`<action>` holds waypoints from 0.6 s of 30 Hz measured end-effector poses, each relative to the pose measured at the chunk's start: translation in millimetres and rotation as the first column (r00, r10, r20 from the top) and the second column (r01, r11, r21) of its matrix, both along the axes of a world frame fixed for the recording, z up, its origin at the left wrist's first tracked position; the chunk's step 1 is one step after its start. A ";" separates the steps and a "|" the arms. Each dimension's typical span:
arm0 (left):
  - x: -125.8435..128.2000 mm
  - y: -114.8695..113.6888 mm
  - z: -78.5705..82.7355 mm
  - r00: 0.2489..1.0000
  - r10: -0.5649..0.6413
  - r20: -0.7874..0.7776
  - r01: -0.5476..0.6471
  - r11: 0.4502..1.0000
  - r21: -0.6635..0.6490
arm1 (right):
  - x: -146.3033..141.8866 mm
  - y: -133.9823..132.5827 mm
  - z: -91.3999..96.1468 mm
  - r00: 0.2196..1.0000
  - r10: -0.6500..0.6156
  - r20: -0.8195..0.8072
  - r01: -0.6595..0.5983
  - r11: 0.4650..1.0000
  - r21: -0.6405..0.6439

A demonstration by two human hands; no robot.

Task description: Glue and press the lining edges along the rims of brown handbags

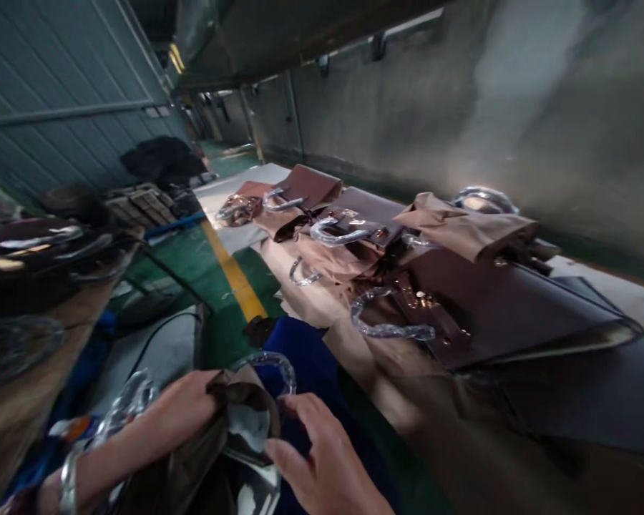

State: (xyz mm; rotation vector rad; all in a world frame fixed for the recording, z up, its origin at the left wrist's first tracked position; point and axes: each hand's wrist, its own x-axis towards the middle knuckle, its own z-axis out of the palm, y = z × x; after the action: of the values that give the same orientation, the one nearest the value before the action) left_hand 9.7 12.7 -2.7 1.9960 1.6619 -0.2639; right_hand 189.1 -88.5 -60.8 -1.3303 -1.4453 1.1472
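Note:
A brown handbag (190, 465) is low in the view, its mouth open on a pale lining or filling. Clear plastic film covers its curved handle (284, 368). My left hand (196, 393) reaches across from the left and grips the brown material at the top edge, with its fingertips hidden in the folds. On the other side, my right hand (325, 450) has its thumb and forefinger around the bag's rim, close to the handle. Blue cloth (300, 350) lies just beyond the bag.
Several brown handbags (472, 307) with film-wrapped handles and tan wrapping (461, 222) lie along a long surface at right. A wooden bench (69, 322) at left bears dark items and a coil of clear film (16, 343). Green floor with a yellow line (236, 279) runs between.

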 end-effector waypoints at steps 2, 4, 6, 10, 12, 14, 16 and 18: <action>-12.0 -4.9 -4.1 0.999 0.037 0.014 -0.036 0.999 -0.040 | -7.4 -4.3 3.0 0.998 0.051 0.039 -0.052 0.998 0.039; -16.1 -5.5 -8.6 0.998 0.061 0.028 -0.059 0.998 -0.036 | -20.3 -6.6 2.4 0.988 0.078 0.132 -0.089 0.993 0.079; -20.9 -5.3 -11.6 0.996 0.079 0.035 -0.078 0.997 -0.024 | -36.7 -4.9 -3.8 0.965 0.058 0.254 -0.094 0.987 0.128; -40.3 -8.0 -13.1 0.993 0.068 0.100 -0.064 0.997 -0.038 | -61.2 8.2 -21.8 0.963 -0.013 0.268 -0.056 0.967 0.250; -50.5 -10.2 -14.3 0.991 0.072 0.116 -0.070 0.997 -0.028 | -65.2 17.9 -27.7 0.991 -0.001 0.136 -0.028 0.976 0.217; -57.6 -11.0 -17.2 0.990 0.083 0.114 -0.082 0.996 -0.020 | -66.2 28.2 -31.7 0.999 0.014 0.030 -0.018 0.990 0.143; -60.8 -9.5 -21.9 0.991 0.084 0.107 -0.080 0.996 -0.039 | -66.3 37.6 -35.9 0.999 0.036 -0.010 -0.035 0.996 0.086; -61.2 -6.0 -27.5 0.994 0.069 0.089 -0.065 0.997 -0.044 | -66.5 45.0 -41.0 0.998 0.064 -0.026 -0.063 0.997 0.041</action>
State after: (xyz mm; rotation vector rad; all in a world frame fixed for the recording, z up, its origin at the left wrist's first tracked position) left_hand -51.6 6.7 -30.2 1.8899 1.6496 -0.1799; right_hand 122.7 -43.5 -101.8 -1.2447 -1.4919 1.1672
